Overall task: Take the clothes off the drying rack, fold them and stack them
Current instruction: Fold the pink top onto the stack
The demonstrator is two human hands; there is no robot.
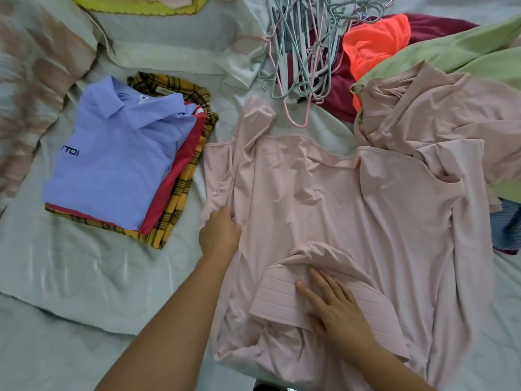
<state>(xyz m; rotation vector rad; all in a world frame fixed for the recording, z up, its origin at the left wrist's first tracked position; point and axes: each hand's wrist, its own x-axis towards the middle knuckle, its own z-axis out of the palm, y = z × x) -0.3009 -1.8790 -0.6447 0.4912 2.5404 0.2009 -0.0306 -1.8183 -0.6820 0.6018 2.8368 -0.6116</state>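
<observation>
A pale pink long-sleeved top (332, 198) lies spread over the bed, its ribbed visor-like hood brim (284, 300) turned toward me. My right hand (335, 309) rests flat on that brim with straight fingers. My left hand (221, 234) grips a fold of the pink cloth at the garment's left edge. To the left stands a folded stack (124, 165): a lilac polo shirt on top, a red garment under it and a yellow plaid one at the bottom.
A heap of unfolded clothes at the right holds a second pink piece (439, 108), a light green one (456, 52), a neon orange one (372, 43) and a maroon one. Several wire hangers (298, 49) lie at the top middle. A quilted grey bedspread (93, 277) covers the bed.
</observation>
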